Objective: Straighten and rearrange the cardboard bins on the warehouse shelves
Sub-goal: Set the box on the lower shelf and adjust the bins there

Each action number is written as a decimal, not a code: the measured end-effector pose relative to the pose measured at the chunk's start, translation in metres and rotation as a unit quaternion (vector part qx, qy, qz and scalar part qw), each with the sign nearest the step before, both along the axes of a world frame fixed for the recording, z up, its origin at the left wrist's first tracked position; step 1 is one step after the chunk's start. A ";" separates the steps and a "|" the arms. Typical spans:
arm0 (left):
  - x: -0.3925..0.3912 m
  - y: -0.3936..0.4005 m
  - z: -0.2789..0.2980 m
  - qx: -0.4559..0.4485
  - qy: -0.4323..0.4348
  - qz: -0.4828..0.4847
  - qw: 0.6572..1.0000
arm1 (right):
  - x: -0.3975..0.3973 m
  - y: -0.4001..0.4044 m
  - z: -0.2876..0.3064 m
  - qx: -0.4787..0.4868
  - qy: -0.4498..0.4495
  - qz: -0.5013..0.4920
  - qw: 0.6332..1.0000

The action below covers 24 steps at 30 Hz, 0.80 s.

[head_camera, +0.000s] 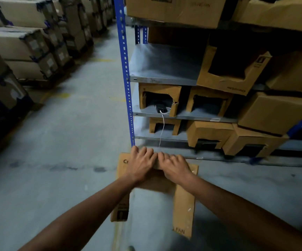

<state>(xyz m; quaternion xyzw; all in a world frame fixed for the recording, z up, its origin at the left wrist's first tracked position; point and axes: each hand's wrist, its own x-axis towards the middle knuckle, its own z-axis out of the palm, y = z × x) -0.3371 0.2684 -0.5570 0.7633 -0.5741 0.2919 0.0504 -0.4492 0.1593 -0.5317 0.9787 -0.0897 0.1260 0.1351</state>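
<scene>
We see both hands side by side on the far top edge of a cardboard bin (183,205) that stands on the concrete floor (65,151) right in front of the shelving unit's (164,80) lowest level. The left hand (140,164) has its fingers curled over that edge, gripping it, and the right hand (173,166) does the same just beside it, the knuckles of the two nearly touching. The bin's open cut-out front faces us — two cardboard legs hang down on either side of the gap, the right one printed with letters we read only in part. A blue upright post (125,73) runs down the rack's left corner and ends just past the left hand's fingertips. On the grey metal shelves more cut-out bins sit at mixed angles: a large tilted bin (224,82) juts out over the edge of the upper shelf, and two smaller ones stand side by side on the shelf below. In the left of that pair lies a small dark device (160,107) with a white cable (162,126) trailing down past the next shelf. Across the aisle — well apart from the rack — stand stacked taped cartons (19,46) in rows.
</scene>
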 end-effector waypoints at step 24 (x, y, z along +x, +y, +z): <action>-0.082 -0.022 -0.080 0.061 0.441 0.098 0.890 | -0.041 -0.006 -0.088 0.171 0.150 -0.209 0.951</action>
